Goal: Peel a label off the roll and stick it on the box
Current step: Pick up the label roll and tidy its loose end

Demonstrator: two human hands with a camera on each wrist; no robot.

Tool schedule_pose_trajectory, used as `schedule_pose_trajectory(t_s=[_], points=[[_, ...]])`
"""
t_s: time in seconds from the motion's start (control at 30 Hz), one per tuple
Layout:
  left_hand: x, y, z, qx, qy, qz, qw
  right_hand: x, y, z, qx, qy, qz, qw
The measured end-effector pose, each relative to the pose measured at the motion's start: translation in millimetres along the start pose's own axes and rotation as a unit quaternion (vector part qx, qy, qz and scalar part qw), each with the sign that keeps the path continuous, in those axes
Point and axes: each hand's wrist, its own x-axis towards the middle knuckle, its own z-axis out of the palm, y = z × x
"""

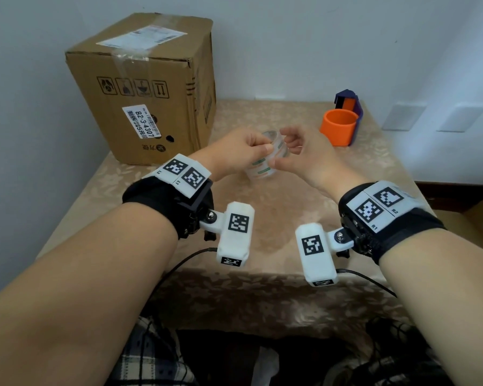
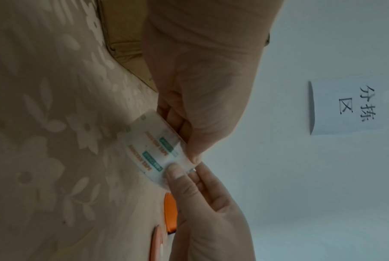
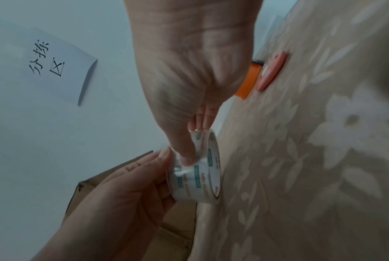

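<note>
A translucent label roll (image 1: 265, 160) with green and orange print is held over the middle of the table. My left hand (image 1: 241, 151) grips the roll (image 2: 153, 150), fingers curled round it. My right hand (image 1: 293, 154) pinches at the roll's upper edge (image 3: 195, 169) with thumb and forefinger. Whether a label is lifted free cannot be told. The brown cardboard box (image 1: 148, 87) stands at the back left of the table, taped shut, with a white shipping label on top and a printed sticker on its front face.
An orange cup (image 1: 338, 129) stands at the back right with a purple and orange holder (image 1: 347, 103) behind it. The table wears a beige flowered cloth (image 1: 262, 218). A white paper sign (image 2: 343, 107) hangs on the wall. Cables trail off the front edge.
</note>
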Motion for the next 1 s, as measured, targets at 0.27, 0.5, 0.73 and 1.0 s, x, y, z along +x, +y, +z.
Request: schedule_pose_trajectory(t_s=[0.27,0.5,0.73,1.0], points=[[-1.4,-2.8,-5.2,-0.010,-0.011,-0.008,1.000,-1.2,-1.6,4.0,-0.045,0.010,-0.017,0.999],[-1.8,0.3,-2.9,-0.002,-0.005,-0.006,1.000,-0.8,-3.9,-0.1,-0.014,-0.011,0.001,1.000],[-8.3,3.4,-10.8,0.040,-0.003,-0.012,0.999,5.6,-8.6,2.5,-0.017,0.079,-0.017,0.997],[-14.5,7.9,-15.4,0.078,-0.026,-0.024,0.996,5.4,-13.1,1.1,-0.174,0.061,-0.056,0.981]])
